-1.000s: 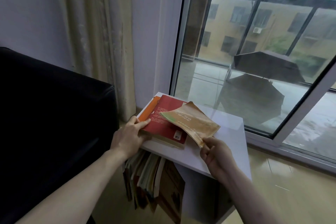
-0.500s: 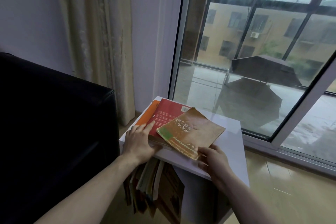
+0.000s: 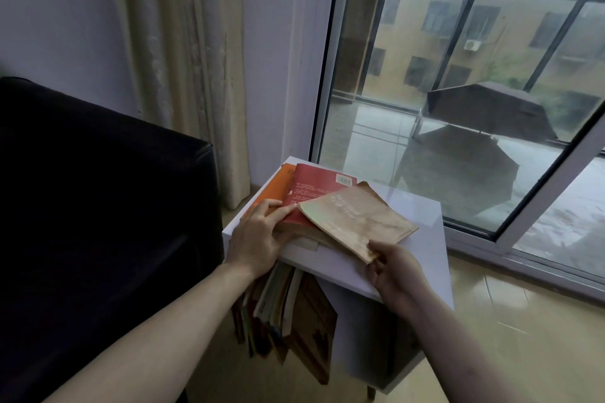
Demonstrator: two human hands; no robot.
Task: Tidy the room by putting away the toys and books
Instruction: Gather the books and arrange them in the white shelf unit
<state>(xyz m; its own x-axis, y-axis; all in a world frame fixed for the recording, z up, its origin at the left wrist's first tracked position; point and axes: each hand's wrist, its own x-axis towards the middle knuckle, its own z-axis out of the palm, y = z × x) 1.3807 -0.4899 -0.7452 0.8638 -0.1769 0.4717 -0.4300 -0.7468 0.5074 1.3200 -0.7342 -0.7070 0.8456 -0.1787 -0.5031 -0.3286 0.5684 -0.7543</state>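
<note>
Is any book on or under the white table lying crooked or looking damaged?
Yes. The tan book, pinched at its near corner by the right hand, lies askew across the red book, and its cover looks worn. Under the white table, the shelved books lean unevenly.

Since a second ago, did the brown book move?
Yes. The brown book now lies lower and flatter across the red book, its near corner pinched by the right hand over the white shelf top.
</note>
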